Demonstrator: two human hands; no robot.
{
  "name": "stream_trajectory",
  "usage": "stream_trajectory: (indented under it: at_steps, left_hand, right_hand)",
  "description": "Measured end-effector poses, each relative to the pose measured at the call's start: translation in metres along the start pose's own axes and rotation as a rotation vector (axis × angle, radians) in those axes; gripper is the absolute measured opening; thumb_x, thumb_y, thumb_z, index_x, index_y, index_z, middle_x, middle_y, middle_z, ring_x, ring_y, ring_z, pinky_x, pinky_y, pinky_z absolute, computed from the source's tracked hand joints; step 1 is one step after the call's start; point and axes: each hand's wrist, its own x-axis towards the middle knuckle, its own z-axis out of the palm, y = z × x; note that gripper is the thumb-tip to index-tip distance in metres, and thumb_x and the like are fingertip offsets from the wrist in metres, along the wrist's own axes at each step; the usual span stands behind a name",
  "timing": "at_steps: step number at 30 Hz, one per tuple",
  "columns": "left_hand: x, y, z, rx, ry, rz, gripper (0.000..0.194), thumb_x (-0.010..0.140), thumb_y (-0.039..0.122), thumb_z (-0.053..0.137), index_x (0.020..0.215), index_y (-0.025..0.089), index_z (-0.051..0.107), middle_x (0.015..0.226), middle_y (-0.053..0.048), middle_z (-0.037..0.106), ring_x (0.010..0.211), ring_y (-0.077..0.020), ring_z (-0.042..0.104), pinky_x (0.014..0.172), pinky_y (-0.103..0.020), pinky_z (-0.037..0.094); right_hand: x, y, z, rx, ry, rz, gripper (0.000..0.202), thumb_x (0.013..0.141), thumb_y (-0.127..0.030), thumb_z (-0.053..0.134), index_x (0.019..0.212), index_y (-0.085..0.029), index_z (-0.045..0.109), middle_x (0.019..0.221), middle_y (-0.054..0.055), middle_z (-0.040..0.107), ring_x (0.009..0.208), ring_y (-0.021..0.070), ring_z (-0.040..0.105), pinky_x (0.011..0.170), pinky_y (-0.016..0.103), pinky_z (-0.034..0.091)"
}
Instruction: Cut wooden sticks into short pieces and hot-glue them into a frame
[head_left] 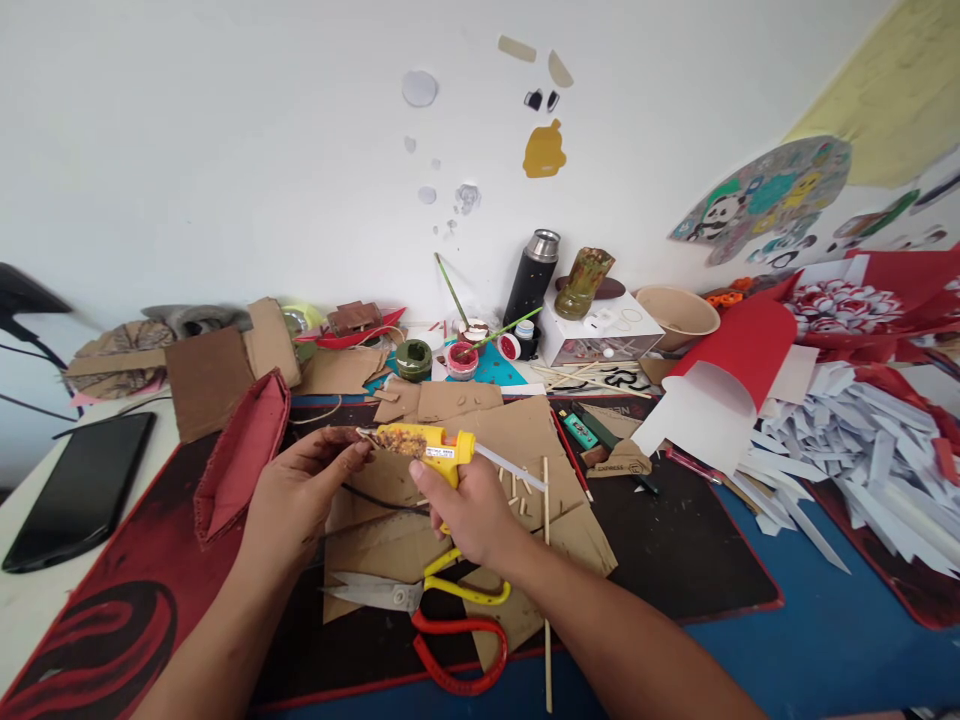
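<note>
My right hand is wrapped round the handle of a yellow hot glue gun, its nozzle pointing left and a clear glue stick jutting from the back. My left hand is closed in a pinch right at the nozzle tip; what it pinches is too small to make out. Below the gun lie large scissors with one red and one yellow handle, partly open, on cut cardboard. Left of my left hand rests a red boat-shaped cardboard piece.
A thin wooden stick lies right of the scissors. Paint pots, a black flask and a white box line the wall. White paper strips pile up at right. A black phone lies far left.
</note>
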Motion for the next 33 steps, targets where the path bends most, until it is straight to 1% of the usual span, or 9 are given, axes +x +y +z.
stream_trajectory:
  at_steps: [5,10,19,25,29,33]
  left_hand:
    - [-0.0002,0.0007,-0.0014,0.035,-0.004,-0.009,0.045,0.058,0.055,0.097,0.086,0.023,0.082,0.085,-0.005,0.082,0.080,-0.0224,0.073,0.077,-0.031,0.060]
    - [0.0009,-0.0018,-0.0023,0.053,-0.007,-0.015,0.044,0.059,0.054,0.095,0.087,0.023,0.082,0.089,-0.005,0.083,0.084,-0.0227,0.075,0.079,-0.031,0.060]
    - [0.0013,-0.0021,-0.0036,0.082,-0.005,-0.001,0.043,0.061,0.054,0.094,0.088,0.023,0.082,0.089,-0.005,0.083,0.083,-0.0232,0.075,0.079,-0.031,0.061]
    - [0.0013,-0.0017,-0.0036,0.112,-0.013,0.021,0.044,0.062,0.056,0.092,0.088,0.023,0.081,0.088,-0.006,0.083,0.084,-0.0257,0.076,0.080,-0.035,0.062]
    - [0.0016,-0.0026,-0.0036,0.123,-0.013,0.031,0.042,0.065,0.056,0.091,0.089,0.023,0.081,0.089,-0.005,0.083,0.084,-0.0255,0.076,0.080,-0.035,0.061]
    - [0.0015,-0.0022,-0.0042,0.104,-0.007,0.013,0.043,0.062,0.056,0.092,0.088,0.023,0.081,0.088,-0.005,0.083,0.083,-0.0248,0.076,0.079,-0.034,0.061]
  right_hand:
    - [-0.0003,0.0009,-0.0010,0.000,-0.011,0.011,0.047,0.099,-0.063,0.062,0.074,-0.023,0.054,0.050,-0.005,0.051,0.041,0.0111,0.050,0.043,0.022,0.041]
    - [-0.0007,0.0000,-0.0005,0.001,-0.008,0.012,0.046,0.099,-0.060,0.063,0.072,-0.023,0.053,0.049,-0.006,0.051,0.041,0.0105,0.050,0.042,0.021,0.040]
    - [-0.0019,-0.0019,-0.0009,-0.016,-0.015,0.011,0.047,0.099,-0.060,0.062,0.072,-0.023,0.054,0.050,-0.005,0.051,0.041,0.0107,0.050,0.043,0.021,0.041]
    - [-0.0017,-0.0003,-0.0010,-0.016,-0.009,0.031,0.047,0.098,-0.062,0.062,0.073,-0.023,0.055,0.050,-0.005,0.051,0.041,0.0111,0.050,0.043,0.022,0.041]
    - [-0.0016,-0.0008,-0.0010,-0.014,-0.011,0.029,0.046,0.098,-0.062,0.063,0.074,-0.023,0.055,0.050,-0.006,0.051,0.041,0.0110,0.050,0.043,0.022,0.040]
    - [-0.0016,-0.0014,-0.0009,-0.011,-0.014,0.031,0.046,0.098,-0.062,0.062,0.075,-0.023,0.056,0.051,-0.006,0.052,0.041,0.0108,0.050,0.043,0.022,0.041]
